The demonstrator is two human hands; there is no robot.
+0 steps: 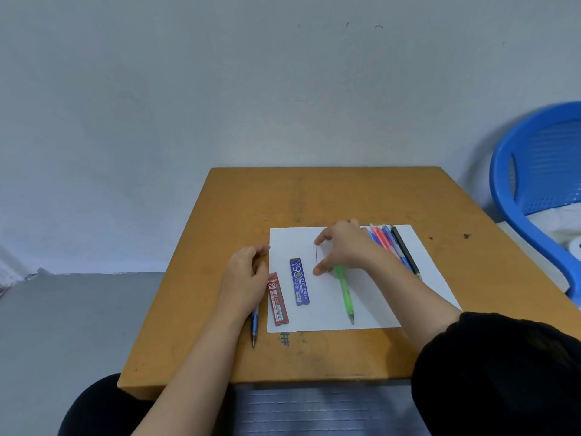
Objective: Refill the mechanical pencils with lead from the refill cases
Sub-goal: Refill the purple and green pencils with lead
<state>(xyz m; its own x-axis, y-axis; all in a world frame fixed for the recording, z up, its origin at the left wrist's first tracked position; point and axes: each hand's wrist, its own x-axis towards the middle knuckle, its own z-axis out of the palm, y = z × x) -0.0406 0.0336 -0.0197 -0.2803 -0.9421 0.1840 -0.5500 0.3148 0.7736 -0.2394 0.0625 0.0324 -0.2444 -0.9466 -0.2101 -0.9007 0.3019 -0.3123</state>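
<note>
Centre of frame: right hand [342, 247] pinches a thin dark lead [316, 256] end to end, in a narrow grip between index tip and thumb tip, over the paper [314, 319]. Green pencil [346, 294] lies partly under that hand. Blue refill case [299, 281] and red refill case [277, 298] lie just left. Left hand [248, 269] rests curled over a blue pencil [254, 325] on the table [314, 196] — cannot tell its grip.

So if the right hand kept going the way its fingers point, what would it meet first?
Probably the blue refill case: the right hand, pinching a lead, points left across the paper, thumb level with the case's far end. The left hand lies beyond. Depth is unclear.
</note>
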